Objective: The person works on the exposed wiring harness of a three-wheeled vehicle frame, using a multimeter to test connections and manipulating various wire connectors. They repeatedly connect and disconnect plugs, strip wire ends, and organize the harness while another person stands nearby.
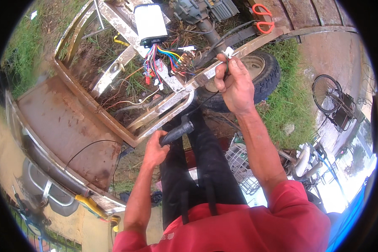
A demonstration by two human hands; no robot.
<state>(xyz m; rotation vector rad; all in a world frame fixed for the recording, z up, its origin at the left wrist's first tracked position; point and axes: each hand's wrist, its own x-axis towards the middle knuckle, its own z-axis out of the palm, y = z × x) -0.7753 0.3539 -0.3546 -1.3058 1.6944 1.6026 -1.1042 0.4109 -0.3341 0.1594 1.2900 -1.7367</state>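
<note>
My left hand (154, 150) is wrapped round a black twist-throttle grip (177, 133), held in front of my legs. A thin black cable (205, 102) runs from near the grip up toward my right hand (239, 86). That hand is raised over the metal frame, its fingers closed on a small white plug connector (228, 51) at the cable's end. Left of it, a silver-white controller box (150, 21) lies on the rusty white frame (170, 77). A bundle of coloured wires (168, 51) with several small plugs spills from the box's near end.
Orange-handled scissors (264, 26) rest on the frame at the upper right. A tyre (266, 73) stands behind my right hand, below a grey motor (206, 10). A rusty floor panel (67, 126) fills the left. A yellow meter (89, 205) sits lower left; a bicycle (334, 101) is far right.
</note>
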